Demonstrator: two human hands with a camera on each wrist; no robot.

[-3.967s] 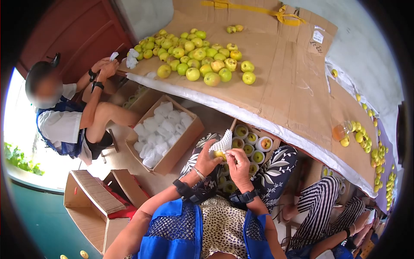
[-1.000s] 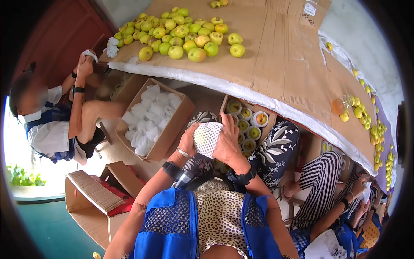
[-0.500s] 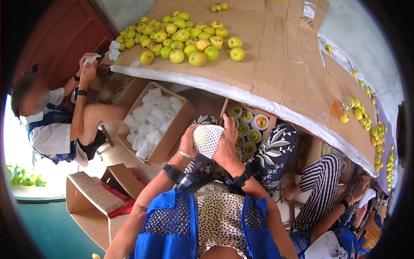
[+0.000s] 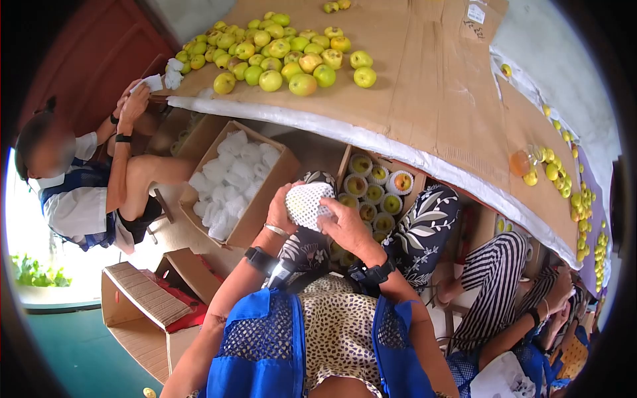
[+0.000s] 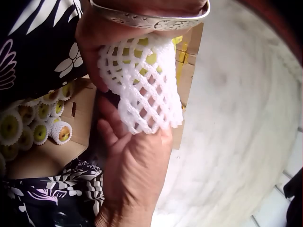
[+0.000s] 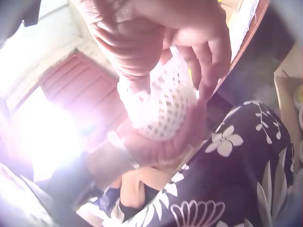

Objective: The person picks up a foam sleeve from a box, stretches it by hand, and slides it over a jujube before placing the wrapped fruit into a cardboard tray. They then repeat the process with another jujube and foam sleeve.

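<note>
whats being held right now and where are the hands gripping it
A yellow-green apple in a white foam net: the left hand cups its fruit-filled end; the right hand grips the net's loose end.

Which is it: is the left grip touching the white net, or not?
Touching: the right wrist view shows the left grip cupped under the white net, fingers against it.

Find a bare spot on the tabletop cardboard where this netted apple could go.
The netted apple could probably go on the wide bare patch of cardboard between the big apple pile and the jar. It's crowded at the pile and beside the jar, where loose apples sit.
</note>
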